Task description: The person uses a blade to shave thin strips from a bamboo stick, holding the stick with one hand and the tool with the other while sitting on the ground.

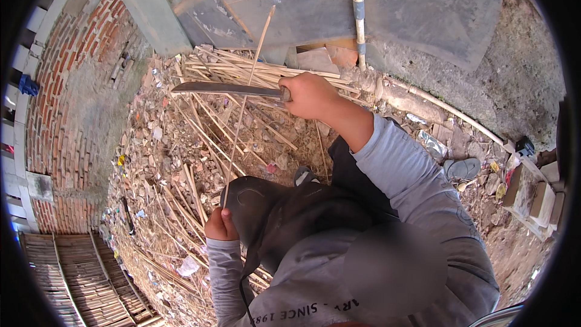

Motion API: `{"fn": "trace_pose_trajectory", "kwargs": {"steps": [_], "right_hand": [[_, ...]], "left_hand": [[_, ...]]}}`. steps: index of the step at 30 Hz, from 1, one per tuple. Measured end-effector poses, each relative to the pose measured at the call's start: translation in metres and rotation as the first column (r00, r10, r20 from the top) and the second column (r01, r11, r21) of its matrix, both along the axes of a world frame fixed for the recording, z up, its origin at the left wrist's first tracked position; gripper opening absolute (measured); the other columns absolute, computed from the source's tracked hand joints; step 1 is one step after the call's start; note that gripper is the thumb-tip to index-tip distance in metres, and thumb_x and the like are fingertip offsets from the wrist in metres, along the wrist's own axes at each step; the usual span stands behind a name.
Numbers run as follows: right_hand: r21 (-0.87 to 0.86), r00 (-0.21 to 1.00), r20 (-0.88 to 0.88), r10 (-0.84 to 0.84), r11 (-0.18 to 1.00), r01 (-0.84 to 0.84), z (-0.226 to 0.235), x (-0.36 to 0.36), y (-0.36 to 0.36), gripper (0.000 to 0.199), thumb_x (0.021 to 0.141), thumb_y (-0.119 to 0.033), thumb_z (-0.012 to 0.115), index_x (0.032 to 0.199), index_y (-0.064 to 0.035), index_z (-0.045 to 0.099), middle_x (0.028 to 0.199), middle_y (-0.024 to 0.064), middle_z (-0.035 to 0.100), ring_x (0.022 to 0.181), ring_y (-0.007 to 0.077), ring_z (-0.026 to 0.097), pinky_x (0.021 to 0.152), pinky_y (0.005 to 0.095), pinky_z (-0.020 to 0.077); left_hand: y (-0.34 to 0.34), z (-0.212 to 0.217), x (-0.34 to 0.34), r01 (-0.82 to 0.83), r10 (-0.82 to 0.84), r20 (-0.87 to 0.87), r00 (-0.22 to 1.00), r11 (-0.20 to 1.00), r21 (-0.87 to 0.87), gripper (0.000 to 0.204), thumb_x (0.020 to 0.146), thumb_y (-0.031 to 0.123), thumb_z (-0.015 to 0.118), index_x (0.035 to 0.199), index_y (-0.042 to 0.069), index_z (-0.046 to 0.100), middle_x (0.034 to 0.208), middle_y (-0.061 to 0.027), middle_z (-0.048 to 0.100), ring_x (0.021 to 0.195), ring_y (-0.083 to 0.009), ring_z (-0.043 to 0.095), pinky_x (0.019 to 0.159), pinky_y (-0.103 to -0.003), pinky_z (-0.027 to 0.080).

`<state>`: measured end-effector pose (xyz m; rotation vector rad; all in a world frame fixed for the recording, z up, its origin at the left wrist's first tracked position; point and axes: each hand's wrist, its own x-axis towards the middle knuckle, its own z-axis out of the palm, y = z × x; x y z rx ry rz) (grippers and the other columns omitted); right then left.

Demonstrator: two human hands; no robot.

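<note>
My right hand (310, 95) grips the handle of a long dark machete (225, 89), its blade pointing left above the ground. My left hand (220, 226) pinches the lower end of a thin bamboo strip (247, 94) that rises upright and crosses the blade. A dark cloth pad (254, 203) lies over my knee beside the left hand. Grey long sleeves cover both forearms.
A pile of split bamboo sticks (242, 72) lies ahead on rubble-strewn ground (163, 145). A brick wall (66, 85) curves along the left, a woven bamboo panel (78, 278) sits lower left. A white pipe (358, 12) runs along the concrete slab; a sandal (463, 168) lies right.
</note>
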<state>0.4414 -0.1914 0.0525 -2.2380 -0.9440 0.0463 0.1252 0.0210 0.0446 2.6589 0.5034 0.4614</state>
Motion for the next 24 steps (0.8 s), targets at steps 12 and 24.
{"fn": "trace_pose_trajectory", "kwargs": {"steps": [12,24], "right_hand": [[0.005,1.0,0.002,0.001,1.0,-0.001,-0.001,0.01,-0.003,0.038,0.072,-0.018,0.068,0.109,-0.0126,0.067,0.085,0.0167,0.068,0.084,0.0365,0.067,0.074,0.0475,0.0532],[-0.006,0.998,-0.044,-0.034,0.999,0.034,-0.001,0.011,-0.008,0.029,0.071,-0.019,0.067,0.098,-0.0091,0.068,0.091,0.0166,0.069,0.088,0.035,0.067,0.076,0.0472,0.0535]], "left_hand": [[0.009,0.013,-0.011,-0.009,0.011,-0.04,0.999,0.999,0.046,0.041,0.102,0.036,0.044,0.086,0.002,0.062,0.064,-0.0202,0.058,0.06,-0.0418,0.059,0.054,-0.046,0.044],[0.016,0.024,-0.018,-0.004,0.02,-0.114,0.993,0.99,0.139,0.045,0.102,0.04,0.043,0.081,0.003,0.06,0.061,-0.0183,0.057,0.059,-0.0404,0.06,0.053,-0.046,0.044]]}}
